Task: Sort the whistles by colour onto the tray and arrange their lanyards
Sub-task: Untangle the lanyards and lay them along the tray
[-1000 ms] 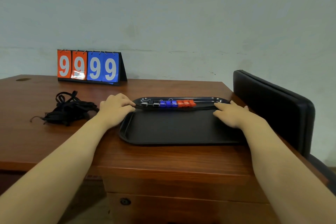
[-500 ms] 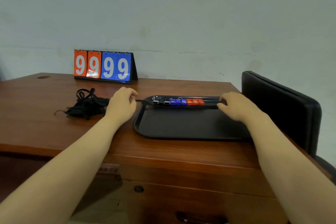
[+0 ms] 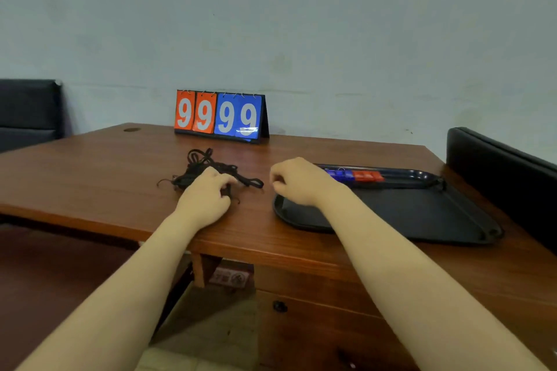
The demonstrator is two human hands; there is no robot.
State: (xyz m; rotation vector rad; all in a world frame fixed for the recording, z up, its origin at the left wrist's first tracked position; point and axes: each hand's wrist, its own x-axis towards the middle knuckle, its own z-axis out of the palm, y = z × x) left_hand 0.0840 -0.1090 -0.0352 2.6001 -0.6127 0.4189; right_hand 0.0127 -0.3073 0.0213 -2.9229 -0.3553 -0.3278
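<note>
A black tray (image 3: 407,211) lies on the right of the wooden desk. Blue whistles (image 3: 339,173) and red whistles (image 3: 367,175) stand in a row along its far rim; my right wrist hides the row's left end. A tangled pile of black lanyards (image 3: 205,164) lies on the desk left of the tray. My left hand (image 3: 208,193) rests on the pile's near side with its fingers curled into the cords. My right hand (image 3: 297,181) hovers over the tray's left end, fingers curled, with nothing visible in them, just right of a lanyard loop.
A flip scoreboard (image 3: 220,116) reading 9999 stands at the back of the desk (image 3: 90,169) by the wall. A black padded chair back (image 3: 500,172) is close to the tray's right side. Another dark seat (image 3: 28,111) is at far left.
Both hands left the tray's ends and moved left. My left hand now grips the lanyard pile, and my right hand has crossed to the tray's left end. The view swung left.
</note>
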